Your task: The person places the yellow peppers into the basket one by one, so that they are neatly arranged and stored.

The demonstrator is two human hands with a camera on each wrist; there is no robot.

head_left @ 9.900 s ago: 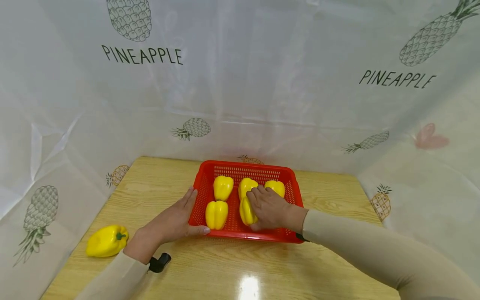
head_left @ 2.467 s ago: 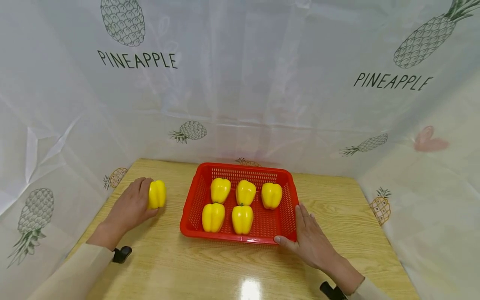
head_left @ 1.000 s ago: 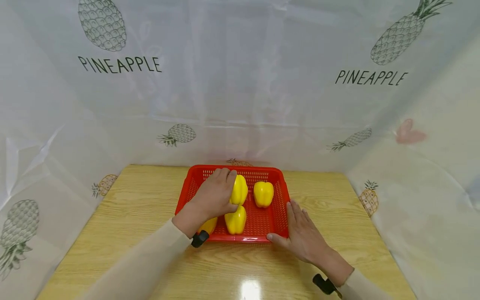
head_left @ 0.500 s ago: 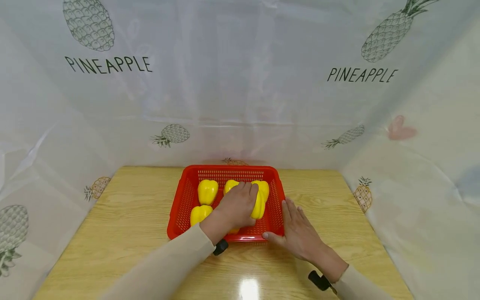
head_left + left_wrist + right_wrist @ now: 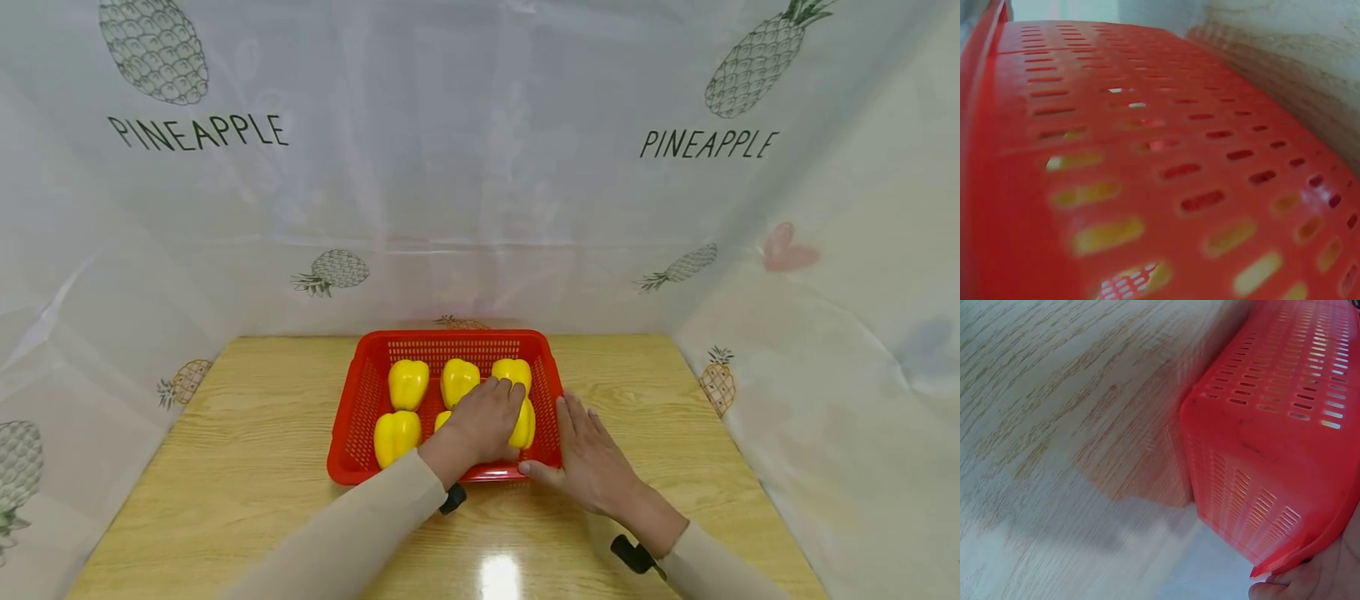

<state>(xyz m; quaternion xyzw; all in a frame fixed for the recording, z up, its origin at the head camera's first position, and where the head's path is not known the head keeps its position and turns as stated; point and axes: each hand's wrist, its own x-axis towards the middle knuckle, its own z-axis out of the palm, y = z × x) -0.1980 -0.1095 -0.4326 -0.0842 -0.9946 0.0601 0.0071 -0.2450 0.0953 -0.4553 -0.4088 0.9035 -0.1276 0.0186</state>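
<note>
wooden table (image 5: 247,467), white pineapple-print curtain (image 5: 450,167) — behind, both sides

Pineapple-print sheet (image 5: 480,167) behind wooden table (image 5: 225,500)

**Three views, one basket**

My head view looks forward and down from above the near edge of the desk (image 5: 225,467), taking in the whole red basket (image 5: 360,417) at a middling distance. The left wrist view sits pressed against the basket's slotted wall (image 5: 1147,156) (too near for sharp focus). The right wrist view looks along the desk at the basket's outer corner, close up. All three share the basket.
</note>
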